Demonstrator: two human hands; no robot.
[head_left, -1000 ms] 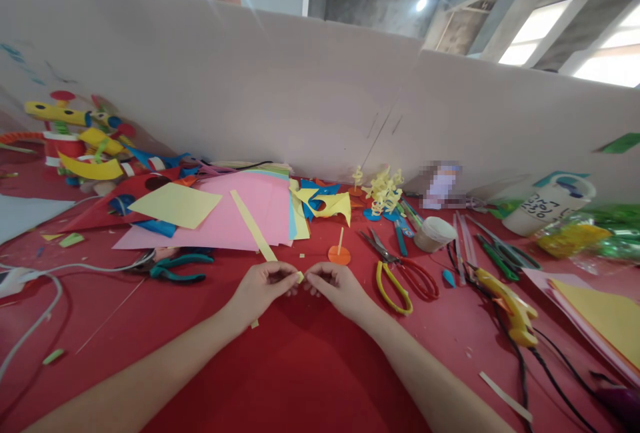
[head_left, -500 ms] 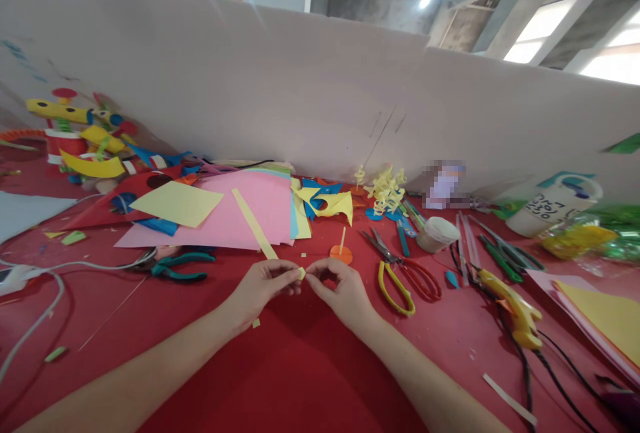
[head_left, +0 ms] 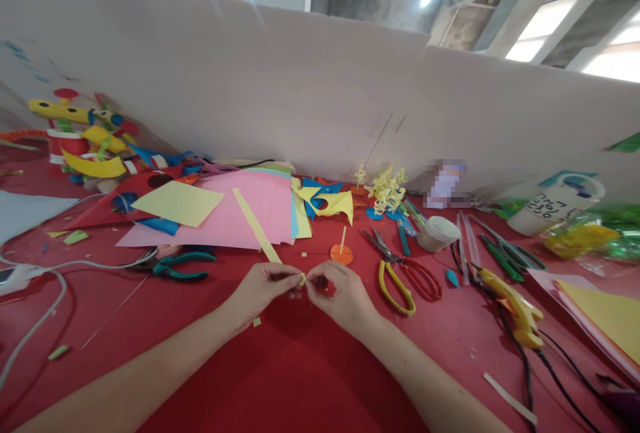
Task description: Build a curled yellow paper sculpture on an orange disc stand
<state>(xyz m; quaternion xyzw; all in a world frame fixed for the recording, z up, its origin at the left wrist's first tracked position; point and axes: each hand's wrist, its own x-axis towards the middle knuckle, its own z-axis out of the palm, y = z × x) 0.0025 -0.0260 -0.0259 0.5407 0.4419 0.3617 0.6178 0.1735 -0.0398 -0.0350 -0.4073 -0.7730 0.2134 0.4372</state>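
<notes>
A tiny piece of yellow paper (head_left: 303,279) is pinched between the thumb and fingers of my left hand (head_left: 265,293). From the other side, the closed fingertips of my right hand (head_left: 337,290) meet the same piece. Just beyond my left fingers, a long yellow paper strip (head_left: 255,223) leans across a pink paper stack (head_left: 225,200). Behind my right hand, an orange paper disc (head_left: 341,255) lies on the table with a thin pale stick (head_left: 343,240) standing up from it. Small yellow scraps (head_left: 257,322) are scattered near my hands.
Scissors (head_left: 397,273) with yellow and red handles lie to the right, before a white cup (head_left: 437,233) and a yellow glue gun (head_left: 515,313). Teal-handled pliers (head_left: 183,264) and a white cable (head_left: 95,265) lie left. Small yellow paper figures (head_left: 387,190) stand by the white partition (head_left: 280,86).
My fingertips have shifted slightly around the small yellow piece, which now shows narrower between them. Everything else on the table stays in place.
</notes>
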